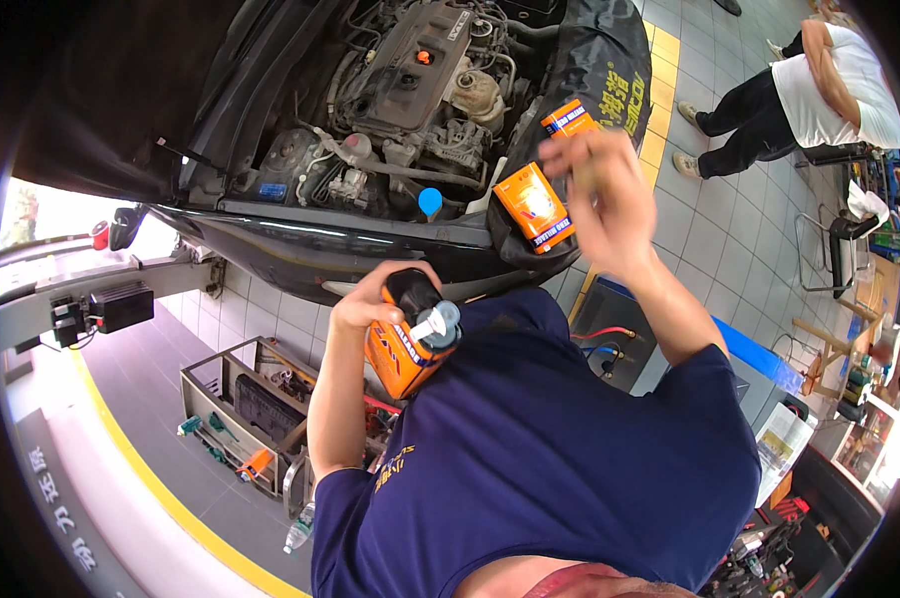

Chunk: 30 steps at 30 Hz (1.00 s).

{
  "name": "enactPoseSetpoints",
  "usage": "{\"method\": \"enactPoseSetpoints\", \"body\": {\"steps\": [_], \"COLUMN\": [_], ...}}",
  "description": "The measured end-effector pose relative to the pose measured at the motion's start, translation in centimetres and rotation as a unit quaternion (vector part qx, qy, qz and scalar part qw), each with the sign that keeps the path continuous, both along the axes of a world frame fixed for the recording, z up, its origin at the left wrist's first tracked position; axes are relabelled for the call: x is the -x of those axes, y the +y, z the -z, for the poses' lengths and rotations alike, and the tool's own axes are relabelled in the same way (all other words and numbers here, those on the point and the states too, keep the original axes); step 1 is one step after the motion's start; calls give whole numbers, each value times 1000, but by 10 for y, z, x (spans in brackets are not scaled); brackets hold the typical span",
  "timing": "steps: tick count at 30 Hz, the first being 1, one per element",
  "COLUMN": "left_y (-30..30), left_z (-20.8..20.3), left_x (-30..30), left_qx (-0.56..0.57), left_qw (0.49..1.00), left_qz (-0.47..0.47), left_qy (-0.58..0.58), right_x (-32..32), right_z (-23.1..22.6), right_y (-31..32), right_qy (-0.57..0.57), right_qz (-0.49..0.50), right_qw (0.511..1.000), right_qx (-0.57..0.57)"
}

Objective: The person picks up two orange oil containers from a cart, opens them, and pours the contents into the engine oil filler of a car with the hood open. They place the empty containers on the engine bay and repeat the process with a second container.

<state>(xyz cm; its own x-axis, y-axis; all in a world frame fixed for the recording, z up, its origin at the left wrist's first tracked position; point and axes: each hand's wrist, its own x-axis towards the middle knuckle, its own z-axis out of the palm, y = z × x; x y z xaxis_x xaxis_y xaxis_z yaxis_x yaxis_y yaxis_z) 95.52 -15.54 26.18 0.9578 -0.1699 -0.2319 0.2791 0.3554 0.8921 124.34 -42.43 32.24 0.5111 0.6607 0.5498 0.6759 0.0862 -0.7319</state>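
My left hand (380, 294) is closed round the black handle of an orange oil can (400, 359), held tilted in front of my chest. At the can's top sits a grey see-through spout piece with a white tab (438, 327). My right hand (601, 194) is raised over the car's fender. Motion smears its fingers, so I cannot tell whether they grip anything. Beneath and beside that hand, one orange can (533, 206) lies on the black fender cover (609, 60), and a second orange can (568, 117) shows just beyond it, partly hidden by my fingers.
The car's engine bay (400, 80) lies open ahead, with a blue round cap (429, 201) near its front edge. A metal-framed tool cart (256, 414) stands at the left. Another person (819, 90) stands at the far right. A chair (829, 244) and cluttered shelves line the right side.
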Motion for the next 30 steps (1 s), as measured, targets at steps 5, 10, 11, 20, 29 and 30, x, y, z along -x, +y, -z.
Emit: {"method": "enactPoseSetpoints", "body": {"steps": [5, 10, 11, 20, 29, 30], "left_y": [12, -5, -12, -49, -60, -60], "left_z": [-25, -44, -44, -20, -7, -5], "left_x": [41, 48, 46, 31, 21, 18], "left_qx": [-136, -352, -394, -505, -483, -488], "left_qw": [967, 882, 858, 779, 787, 782], "left_qz": [-213, -311, -325, -365, -377, -383], "left_qy": [8, 33, 50, 69, 67, 64], "right_x": [-75, -107, -111, -103, -91, -90], "right_z": [184, 325, 339, 366, 371, 368], "right_y": [26, 19, 19, 19, 1, 1], "right_qy": [326, 280, 289, 213, 211, 165], "right_qz": [147, 203, 209, 218, 283, 284], "right_qw": [917, 904, 892, 931, 900, 901], "right_qx": [176, 253, 278, 204, 257, 283]}}
